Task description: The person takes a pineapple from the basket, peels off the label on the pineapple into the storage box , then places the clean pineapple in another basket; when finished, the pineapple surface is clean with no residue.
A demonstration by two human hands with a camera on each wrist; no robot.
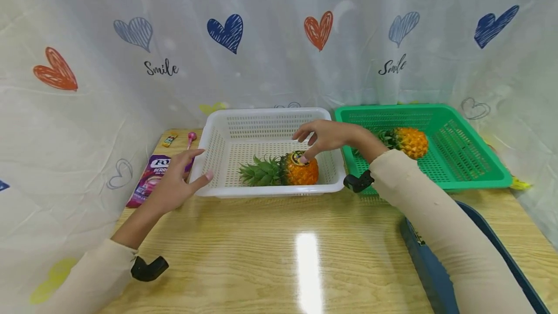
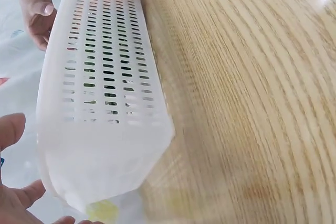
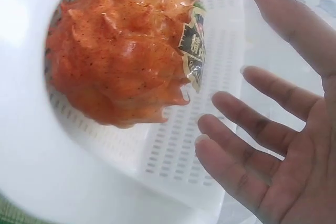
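A white plastic basket [image 1: 272, 189] stands on the table, with a small orange pineapple [image 1: 302, 174] lying inside near its front wall. The pineapple's green crown points left, and a dark label is stuck on its skin. Above this fruit hovers my right hand [image 1: 324, 135], fingers spread and holding nothing; the right wrist view has a gap between fingers and pineapple [image 3: 121, 51]. My left hand [image 1: 176, 180] is at the basket's left rim, thumb and fingers apart. Whether it touches the rim I cannot tell. A second pineapple [image 1: 410, 142] lies in the green basket [image 1: 475, 178].
Left of the white basket lie a purple snack packet [image 1: 150, 180], a pink lollipop [image 1: 192, 136] and a small yellow wrapped candy [image 1: 169, 139]. A dark blue bin [image 1: 429, 265] stands at the front right, partly under my right arm. A printed curtain [image 1: 270, 76] hangs behind.
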